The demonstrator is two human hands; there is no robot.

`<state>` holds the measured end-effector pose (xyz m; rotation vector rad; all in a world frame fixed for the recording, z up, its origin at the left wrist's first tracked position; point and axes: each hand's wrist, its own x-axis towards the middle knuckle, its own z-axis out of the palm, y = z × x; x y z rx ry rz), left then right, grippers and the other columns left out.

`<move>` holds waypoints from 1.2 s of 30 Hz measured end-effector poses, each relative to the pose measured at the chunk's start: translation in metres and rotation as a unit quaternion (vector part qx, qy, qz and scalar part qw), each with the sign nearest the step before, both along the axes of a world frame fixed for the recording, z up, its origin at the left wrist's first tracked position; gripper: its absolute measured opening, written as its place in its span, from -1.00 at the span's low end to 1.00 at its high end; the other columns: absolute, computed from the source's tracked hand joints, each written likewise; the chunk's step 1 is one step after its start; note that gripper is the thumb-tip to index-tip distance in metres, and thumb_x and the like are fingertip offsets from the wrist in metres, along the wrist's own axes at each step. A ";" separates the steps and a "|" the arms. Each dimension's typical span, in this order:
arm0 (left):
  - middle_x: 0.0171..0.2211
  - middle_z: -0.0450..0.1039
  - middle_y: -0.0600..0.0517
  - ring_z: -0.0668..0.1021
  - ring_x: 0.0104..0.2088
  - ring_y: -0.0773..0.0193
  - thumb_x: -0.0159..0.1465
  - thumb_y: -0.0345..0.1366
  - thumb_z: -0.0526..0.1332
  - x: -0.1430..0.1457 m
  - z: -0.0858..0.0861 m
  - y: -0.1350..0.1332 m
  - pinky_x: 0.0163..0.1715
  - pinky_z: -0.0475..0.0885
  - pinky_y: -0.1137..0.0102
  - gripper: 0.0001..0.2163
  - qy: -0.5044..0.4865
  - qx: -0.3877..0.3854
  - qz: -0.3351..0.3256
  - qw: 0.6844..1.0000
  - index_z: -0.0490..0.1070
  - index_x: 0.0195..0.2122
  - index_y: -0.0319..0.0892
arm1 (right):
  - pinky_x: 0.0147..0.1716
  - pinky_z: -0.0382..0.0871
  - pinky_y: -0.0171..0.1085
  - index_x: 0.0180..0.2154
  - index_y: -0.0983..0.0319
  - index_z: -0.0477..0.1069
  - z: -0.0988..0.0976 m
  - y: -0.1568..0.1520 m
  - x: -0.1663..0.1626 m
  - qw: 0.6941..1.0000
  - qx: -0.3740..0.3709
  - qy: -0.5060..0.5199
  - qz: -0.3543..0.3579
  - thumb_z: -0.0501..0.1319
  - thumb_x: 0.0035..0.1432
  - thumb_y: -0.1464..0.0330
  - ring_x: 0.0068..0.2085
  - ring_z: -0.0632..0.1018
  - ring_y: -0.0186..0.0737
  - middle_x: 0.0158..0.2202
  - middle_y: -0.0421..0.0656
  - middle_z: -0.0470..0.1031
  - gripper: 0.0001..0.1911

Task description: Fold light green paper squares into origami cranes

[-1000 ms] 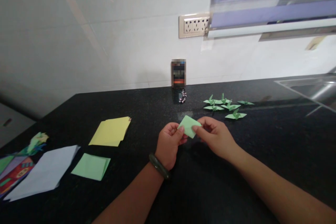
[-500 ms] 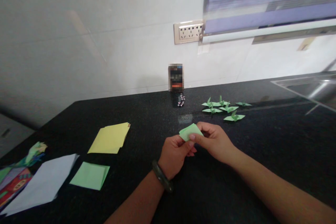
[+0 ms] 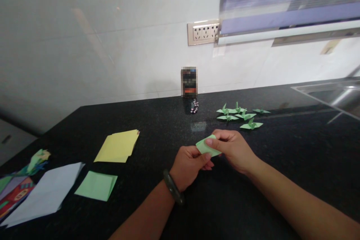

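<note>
A small folded piece of light green paper (image 3: 206, 147) is held between both hands, above the dark counter. My left hand (image 3: 189, 165), with a dark bangle (image 3: 172, 187) on its wrist, pinches the paper's lower edge between thumb and fingers. From the other side my right hand (image 3: 235, 149) grips it, its thumb pressed flat on the upper face. Beyond the hands to the right stand several green paper cranes (image 3: 244, 115). A stack of green paper squares (image 3: 96, 186) lies to the left, with a yellow paper stack (image 3: 117, 146) behind it.
White sheets (image 3: 46, 193) and a colourful packet (image 3: 17, 195) lie at far left, near a crumpled multicoloured bundle (image 3: 38, 161). A beaded string (image 3: 194, 106) rests by a blurred dark box (image 3: 189, 82) against the wall. A metal sink edge (image 3: 323, 92) is at right.
The green paper has turned and shifted slightly to the right and down in my hands. My right thumb has slid further up onto its face.
</note>
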<state>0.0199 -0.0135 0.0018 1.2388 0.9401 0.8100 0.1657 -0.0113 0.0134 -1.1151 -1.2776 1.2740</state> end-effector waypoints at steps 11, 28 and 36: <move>-0.67 0.34 0.11 0.32 -0.61 0.42 -0.03 -0.20 0.31 -0.004 -0.004 0.002 -0.57 0.20 0.49 -0.80 0.009 0.095 0.093 0.991 0.45 -0.60 -0.25 | -0.59 0.05 -0.36 -0.65 0.30 0.34 0.003 -0.002 0.000 0.997 0.036 -0.073 0.007 0.27 -0.10 0.19 -0.57 0.22 -0.41 -0.64 -0.28 0.19 -0.67; -0.56 0.47 -0.05 0.48 -0.55 0.32 0.00 0.08 0.19 -0.001 -0.003 0.001 -0.50 0.32 0.44 -0.55 -0.049 -0.020 0.014 0.998 0.47 -0.45 -0.30 | -0.60 0.13 -0.36 -0.65 0.29 0.33 -0.002 0.001 0.000 1.000 0.003 -0.008 -0.011 0.31 -0.13 0.18 -0.60 0.27 -0.42 -0.65 -0.27 0.26 -0.67; -0.69 0.41 0.04 0.40 -0.64 0.39 -0.04 -0.21 0.31 0.000 0.003 -0.001 -0.55 0.31 0.46 -0.80 -0.017 0.014 0.026 0.999 0.44 -0.60 -0.26 | -0.64 0.10 -0.38 -0.67 0.28 0.31 -0.002 0.001 -0.001 0.999 -0.001 -0.004 -0.037 0.32 -0.17 0.16 -0.61 0.22 -0.44 -0.67 -0.29 0.21 -0.65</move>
